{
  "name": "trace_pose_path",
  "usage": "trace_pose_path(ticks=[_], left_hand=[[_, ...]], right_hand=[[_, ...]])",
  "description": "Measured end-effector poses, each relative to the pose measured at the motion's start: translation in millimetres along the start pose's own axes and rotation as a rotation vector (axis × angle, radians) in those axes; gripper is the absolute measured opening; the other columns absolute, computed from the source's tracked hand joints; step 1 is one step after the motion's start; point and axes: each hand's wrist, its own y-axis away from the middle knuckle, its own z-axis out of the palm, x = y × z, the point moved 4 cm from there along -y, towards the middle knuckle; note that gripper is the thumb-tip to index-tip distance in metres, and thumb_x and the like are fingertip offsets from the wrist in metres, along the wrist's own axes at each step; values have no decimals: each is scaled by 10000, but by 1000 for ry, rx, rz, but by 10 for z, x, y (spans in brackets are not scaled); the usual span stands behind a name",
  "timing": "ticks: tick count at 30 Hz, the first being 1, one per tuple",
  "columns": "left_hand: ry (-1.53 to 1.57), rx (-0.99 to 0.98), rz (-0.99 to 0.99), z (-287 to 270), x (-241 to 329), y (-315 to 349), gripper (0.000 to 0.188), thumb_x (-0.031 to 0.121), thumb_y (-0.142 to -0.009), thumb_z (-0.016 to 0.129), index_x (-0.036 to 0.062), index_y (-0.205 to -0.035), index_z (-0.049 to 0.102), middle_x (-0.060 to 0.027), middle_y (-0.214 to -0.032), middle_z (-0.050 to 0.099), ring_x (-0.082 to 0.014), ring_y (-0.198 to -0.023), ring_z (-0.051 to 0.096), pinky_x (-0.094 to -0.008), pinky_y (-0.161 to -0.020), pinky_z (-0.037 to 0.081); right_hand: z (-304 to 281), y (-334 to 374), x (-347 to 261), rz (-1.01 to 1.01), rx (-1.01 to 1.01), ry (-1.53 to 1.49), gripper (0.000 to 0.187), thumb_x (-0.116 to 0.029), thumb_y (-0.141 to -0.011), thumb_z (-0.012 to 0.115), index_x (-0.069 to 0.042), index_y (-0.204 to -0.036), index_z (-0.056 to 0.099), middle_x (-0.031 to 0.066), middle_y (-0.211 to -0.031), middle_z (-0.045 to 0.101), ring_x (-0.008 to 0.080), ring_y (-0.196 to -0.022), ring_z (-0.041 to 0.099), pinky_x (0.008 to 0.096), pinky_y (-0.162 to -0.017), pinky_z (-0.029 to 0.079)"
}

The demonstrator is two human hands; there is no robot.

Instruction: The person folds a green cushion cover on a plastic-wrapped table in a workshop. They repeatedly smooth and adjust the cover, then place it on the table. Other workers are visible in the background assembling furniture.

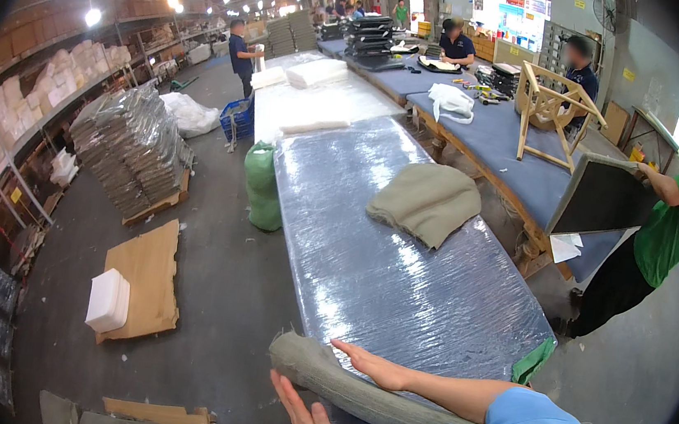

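Observation:
A grey-green fabric-covered cushion (pixel 366 394) lies along the table's near end in front of me, its long side toward me. My left hand (pixel 305 419) is at its near left side, fingers stretched out and apart. On the far side my right hand (pixel 373 366) extends flat along the cushion, fingers straight. Both palms appear to touch it, with no fingers wrapped round it. Farther up the long plastic-wrapped table (pixel 350 271) rests a rumpled grey-green fabric piece (pixel 427 203), away from both hands.
A green sack (pixel 262 187) stands against the table's left side. On the floor lie cardboard (pixel 152 275) with white foam pieces (pixel 107 301); a wrapped stack (pixel 135 149) stands beyond. At right, a person in green (pixel 673 222) holds a dark panel (pixel 606 199) by a blue-topped bench (pixel 503 151).

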Motion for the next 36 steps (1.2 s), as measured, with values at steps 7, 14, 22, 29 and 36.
trace_pose_path(ticks=[7, 14, 22, 29, 36], left_hand=[[207, -117, -36, 273, -52, 209, 940, 533, -1089, 348, -36, -1615, -183, -340, -1697, -73, -478, -1591, -25, -546, -1278, 44], [413, -105, -57, 582, 31, -192, 981, 649, -1065, 242, -28, -1611, -211, -309, -1709, -104, -415, -1605, -59, -498, -1286, 22], [540, -272, 61, 1030, 589, -1049, 827, 531, -1099, 281, -20, -1663, 32, -196, -1743, 37, -315, -1614, 16, -433, -1293, 72], [981, -612, -481, 1181, 494, -921, 786, 625, -1088, 341, 140, -1684, 175, -184, -1689, 260, -307, -1530, 313, -410, -1215, 320], [834, -746, -610, 979, 360, -908, 720, 630, -1091, 370, 195, -1660, 300, -136, -1546, 474, -222, -1300, 575, -362, -1062, 500]], right_hand=[[223, 238, -81, -19, -56, -141, 937, -745, -1042, 272, -51, -1669, 208, 222, -1706, 218, 352, -1592, 181, 481, -1289, 164], [154, 268, -318, -96, 141, -158, 974, -763, -1024, 320, -44, -1669, 198, 208, -1711, 214, 359, -1582, 204, 491, -1286, 178], [-335, 560, -271, -117, 870, -279, 826, -668, -1085, 296, -79, -1661, 250, 196, -1685, 280, 341, -1546, 285, 447, -1265, 242], [-174, 629, -143, -107, 1360, -291, 699, -536, -1131, 301, 0, -1560, 431, 178, -1619, 431, 280, -1526, 361, 386, -1251, 265], [59, 498, 193, -76, 1545, -289, 637, -488, -1128, 337, 3, -1485, 533, 179, -1524, 547, 283, -1446, 478, 369, -1212, 327]])
